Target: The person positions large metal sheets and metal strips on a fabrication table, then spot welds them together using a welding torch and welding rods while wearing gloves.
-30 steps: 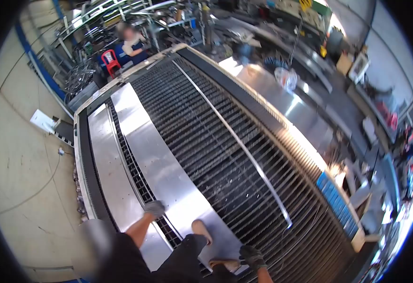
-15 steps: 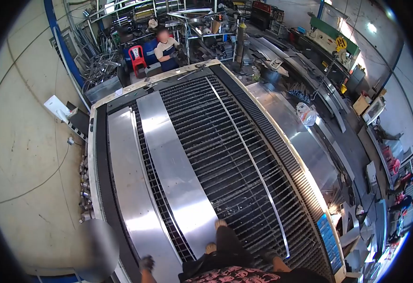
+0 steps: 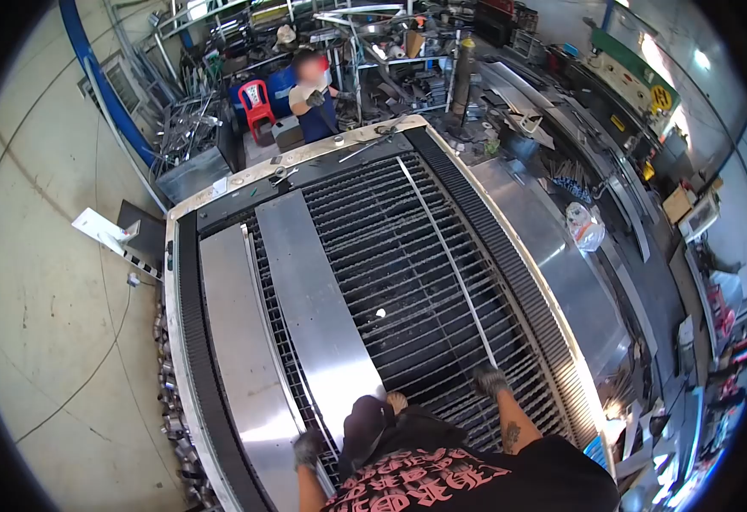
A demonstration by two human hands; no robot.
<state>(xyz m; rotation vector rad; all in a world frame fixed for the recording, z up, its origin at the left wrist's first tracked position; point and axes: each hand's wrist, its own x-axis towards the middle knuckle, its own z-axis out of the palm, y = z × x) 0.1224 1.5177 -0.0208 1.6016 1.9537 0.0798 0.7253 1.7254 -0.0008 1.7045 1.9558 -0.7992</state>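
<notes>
While the person stands on the slatted cutting bed (image 3: 408, 256), seen from above through a fisheye lens, both gloved hands hang low at the near edge of the view. The left hand (image 3: 309, 445) hovers over the near end of the wider steel sheet (image 3: 318, 299), just above or touching it; I cannot tell which, nor whether its fingers are curled or spread. The right hand (image 3: 488, 380) hangs over bare slats near the close end of the thin metal strip (image 3: 446, 256), fingers too small to judge. The sheet's long axis runs from near to far, so it stretches away from the left hand, which is the nearer of the two. A second steel sheet (image 3: 237, 350) lies parallel, further left. At the far end another person (image 3: 314, 98) stands beside a red chair (image 3: 256, 102). Compared with half a second ago, the right hand has risen into view and the left has shifted right towards the wider sheet
</notes>
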